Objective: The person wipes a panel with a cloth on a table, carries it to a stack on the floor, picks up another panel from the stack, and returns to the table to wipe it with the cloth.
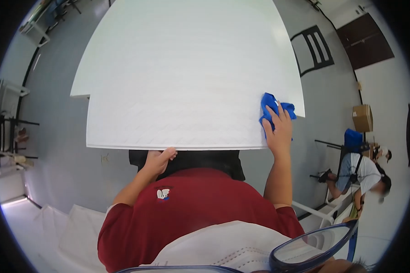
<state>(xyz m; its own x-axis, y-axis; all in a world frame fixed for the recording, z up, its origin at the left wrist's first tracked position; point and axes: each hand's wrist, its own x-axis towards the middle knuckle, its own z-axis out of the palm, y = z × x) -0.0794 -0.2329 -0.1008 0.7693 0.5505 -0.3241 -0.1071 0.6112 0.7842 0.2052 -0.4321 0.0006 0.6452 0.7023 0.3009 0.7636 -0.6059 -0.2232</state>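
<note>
A white panel [187, 91] covers most of a white tabletop [292, 59], its near edge close to my body. At the panel's right side, a crumpled blue cloth [269, 101] lies under my right hand [279, 125]. The fingers of that hand are bent over the cloth and press it down on the surface. My left hand [161, 161] is closed at the near edge, left of the middle, with its fingers curled. Whether anything is inside those fingers is hidden.
A black slatted chair [316, 50] stands beyond the table's right side. Further right, a person [360, 173] sits near a cardboard box [362, 118]. More chairs and desks line the left wall. Along the bottom are eyeglasses [314, 248] and a white mask [228, 245].
</note>
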